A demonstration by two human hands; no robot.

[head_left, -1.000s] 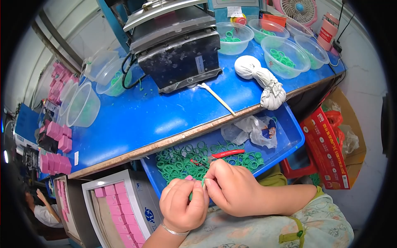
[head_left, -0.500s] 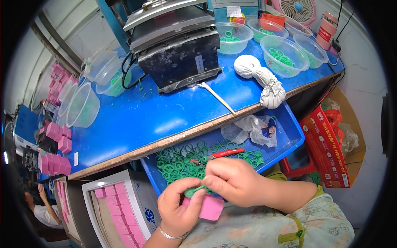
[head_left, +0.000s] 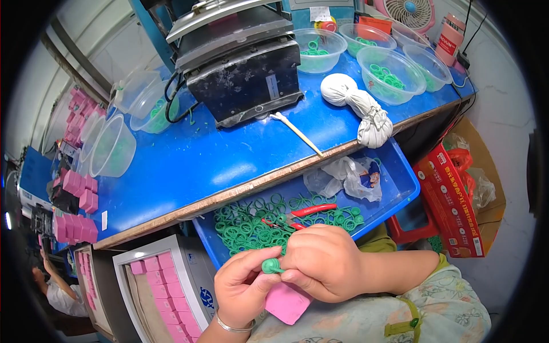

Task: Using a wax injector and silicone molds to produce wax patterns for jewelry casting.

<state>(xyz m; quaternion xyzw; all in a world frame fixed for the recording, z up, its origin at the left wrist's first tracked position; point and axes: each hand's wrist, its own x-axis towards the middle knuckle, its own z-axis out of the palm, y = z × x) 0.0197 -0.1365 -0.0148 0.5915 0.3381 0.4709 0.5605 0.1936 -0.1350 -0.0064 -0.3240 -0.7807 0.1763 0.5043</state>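
Observation:
Between my two closed hands is a small green ring-like piece [head_left: 271, 266] with a round head. My left hand [head_left: 240, 288] has its thumb and forefinger on the left side of that head. The fingers of my right hand [head_left: 326, 260] pinch the piece from the other side. A pink block [head_left: 287, 304] sits just under my fingers, against my lap; which hand supports it is hidden. Beyond the hands, a blue tray [head_left: 400, 191] holds many loose green rings [head_left: 246, 228], red-handled pliers [head_left: 313, 209] and a clear plastic bag [head_left: 337, 178].
On the blue table [head_left: 189, 166] stand a black press machine [head_left: 246, 80], a wooden stick [head_left: 297, 135], a white cloth bundle [head_left: 360, 108] and clear bowls [head_left: 392, 80] with green pieces. A red carton [head_left: 452, 200] stands right; a cabinet of pink blocks [head_left: 166, 286] stands lower left.
The green piece's round head has turned up into view between my fingertips. My right hand has come lower and closer to the left, and the pink block has tilted and shifted down.

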